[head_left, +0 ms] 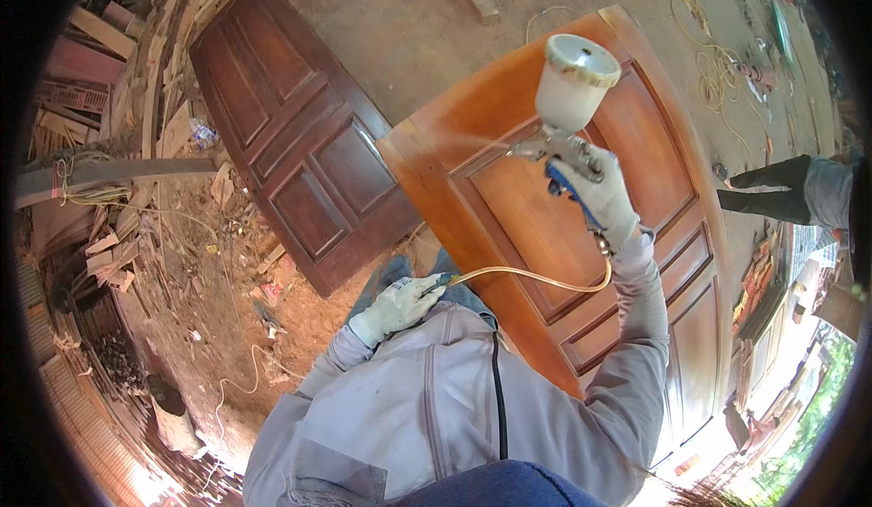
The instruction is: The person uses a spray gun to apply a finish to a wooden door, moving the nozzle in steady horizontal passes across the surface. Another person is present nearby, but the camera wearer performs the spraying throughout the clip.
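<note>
Spray gun (pixel 565 139) was up over the orange-brown door (pixel 581 234), its white cup (pixel 574 80) on top, nozzle pointing left with a faint mist across the upper panel. Right hand (pixel 599 193), in a pale glove, was clenched around the gun's blue grip, fingers wrapped on the handle and trigger. A yellowish hose (pixel 536 277) ran from under the grip in a loop down to the left hand (pixel 400 305). Left hand, gloved too, was closed on the hose end, held near the person's chest, well apart from the gun. Grey jacket sleeves covered both arms.

The door stood tilted, leaning across the middle of the view. A darker brown door (pixel 300 134) lay flat on the dirt floor (pixel 427 16) just left of it, corners near each other. Scrap wood (pixel 118 125) was piled along the left edge. Coiled rope (pixel 718 62) lay on the ground at upper right. Another person's dark sleeve (pixel 772 189) came in from the right edge, near the door's side.
</note>
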Motion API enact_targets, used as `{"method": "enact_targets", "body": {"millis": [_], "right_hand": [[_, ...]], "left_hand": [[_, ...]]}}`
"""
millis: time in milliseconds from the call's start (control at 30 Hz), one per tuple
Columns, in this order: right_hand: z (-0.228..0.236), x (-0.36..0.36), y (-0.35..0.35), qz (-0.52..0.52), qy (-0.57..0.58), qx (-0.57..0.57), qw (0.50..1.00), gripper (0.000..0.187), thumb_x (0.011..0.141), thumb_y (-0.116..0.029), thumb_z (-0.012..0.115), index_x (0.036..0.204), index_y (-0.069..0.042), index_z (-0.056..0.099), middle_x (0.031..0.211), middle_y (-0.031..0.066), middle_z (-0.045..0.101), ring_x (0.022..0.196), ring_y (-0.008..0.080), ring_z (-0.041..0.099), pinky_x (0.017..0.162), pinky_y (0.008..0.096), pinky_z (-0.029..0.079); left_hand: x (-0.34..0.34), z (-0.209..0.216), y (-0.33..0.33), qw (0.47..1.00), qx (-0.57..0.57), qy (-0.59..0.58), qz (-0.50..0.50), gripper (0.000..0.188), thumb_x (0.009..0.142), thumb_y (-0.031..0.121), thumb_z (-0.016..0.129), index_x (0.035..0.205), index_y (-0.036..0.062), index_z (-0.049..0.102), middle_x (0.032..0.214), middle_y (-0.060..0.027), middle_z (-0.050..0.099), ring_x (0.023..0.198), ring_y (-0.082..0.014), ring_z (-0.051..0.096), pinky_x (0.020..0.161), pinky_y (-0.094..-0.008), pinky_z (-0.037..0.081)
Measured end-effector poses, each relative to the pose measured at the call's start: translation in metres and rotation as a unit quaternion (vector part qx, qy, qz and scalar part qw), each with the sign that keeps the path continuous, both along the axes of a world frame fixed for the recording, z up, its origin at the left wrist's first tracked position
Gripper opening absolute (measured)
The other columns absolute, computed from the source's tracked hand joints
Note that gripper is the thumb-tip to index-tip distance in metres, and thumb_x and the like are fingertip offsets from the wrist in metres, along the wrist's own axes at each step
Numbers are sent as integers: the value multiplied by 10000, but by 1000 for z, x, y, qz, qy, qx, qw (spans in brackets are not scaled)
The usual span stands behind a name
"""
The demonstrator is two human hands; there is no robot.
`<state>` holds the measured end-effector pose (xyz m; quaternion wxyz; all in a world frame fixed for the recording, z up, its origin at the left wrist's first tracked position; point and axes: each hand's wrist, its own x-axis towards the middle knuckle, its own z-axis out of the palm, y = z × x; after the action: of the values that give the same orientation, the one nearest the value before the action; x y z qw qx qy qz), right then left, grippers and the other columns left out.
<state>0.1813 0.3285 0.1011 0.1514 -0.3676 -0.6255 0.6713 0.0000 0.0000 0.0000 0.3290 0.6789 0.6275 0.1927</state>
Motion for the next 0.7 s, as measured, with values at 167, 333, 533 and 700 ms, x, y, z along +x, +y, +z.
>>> {"method": "enact_targets", "body": {"millis": [167, 333, 533, 700], "right_hand": [[-36, 15, 49, -116, 4, 117, 986, 222, 903, -149, 678, 1084, -20, 674, 795, 13, 657, 651, 78, 605, 540, 211, 438], [-33, 34, 140, -210, -102, 214, 948, 170, 913, -156, 668, 998, -9, 679, 771, 14, 661, 615, 97, 605, 540, 237, 467], [-30, 61, 212, -274, -220, 467, 812, 301, 871, -220, 675, 1109, -36, 681, 792, 103, 705, 668, 169, 677, 641, 318, 521], [-40, 62, 188, -243, -211, 431, 843, 347, 889, -251, 654, 1186, -71, 660, 887, 117, 710, 792, 164, 679, 704, 311, 524]], "left_hand": [[5, 18, -10, 986, -144, -77, 35, 330, 959, 175, 523, 1257, 53, 592, 1231, -165, 605, 1040, -313, 633, 807, -384, 547], [13, 1, 5, 998, -30, -46, -11, 381, 911, 138, 555, 1279, 39, 572, 1245, -183, 591, 1092, -326, 608, 863, -388, 531], [24, 10, 32, 990, -94, -106, 26, 342, 943, 110, 539, 1268, 12, 575, 1311, -171, 570, 996, -333, 647, 799, -400, 540], [21, 9, 25, 998, 44, -38, -11, 339, 929, 99, 554, 1255, 9, 580, 1312, -180, 565, 1032, -328, 634, 787, -391, 541]]}}
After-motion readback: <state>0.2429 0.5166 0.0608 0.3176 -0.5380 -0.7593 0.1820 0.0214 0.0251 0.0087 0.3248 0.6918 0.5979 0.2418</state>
